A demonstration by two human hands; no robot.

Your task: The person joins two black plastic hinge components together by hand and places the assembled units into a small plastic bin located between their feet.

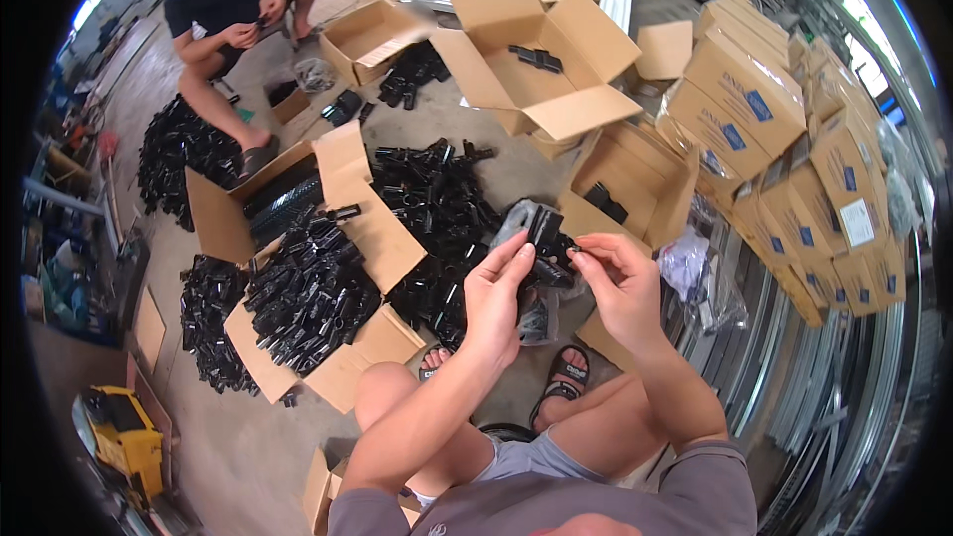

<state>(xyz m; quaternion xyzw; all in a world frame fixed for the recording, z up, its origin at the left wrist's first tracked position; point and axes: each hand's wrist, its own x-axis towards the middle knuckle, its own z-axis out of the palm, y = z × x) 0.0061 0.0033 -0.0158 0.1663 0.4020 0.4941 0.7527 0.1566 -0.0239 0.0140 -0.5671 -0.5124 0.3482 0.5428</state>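
My left hand (pixel 491 293) is closed, thumb and fingers gripping a black plastic fitting (pixel 545 228) in front of my knees. My right hand (pixel 625 288) pinches a small black piece (pixel 571 246) against the fitting's right side; whether the two are joined I cannot tell. Below them lies a clear plastic bag (pixel 541 323) with dark contents, partly hidden by my hands. Left of my hands, a heap of loose black fittings (pixel 432 199) covers the floor. An open carton (pixel 392 238) beside it is piled with similar fittings.
Two open cartons, one further off (pixel 486 74) and one nearer (pixel 645 174), each hold a few black parts. Stacked sealed cartons (pixel 740 89) and long metal profiles (pixel 784 417) line the right. Another person (pixel 223 15) squats far left, handling a dark part. A yellow-black case (pixel 129 442) sits near left.
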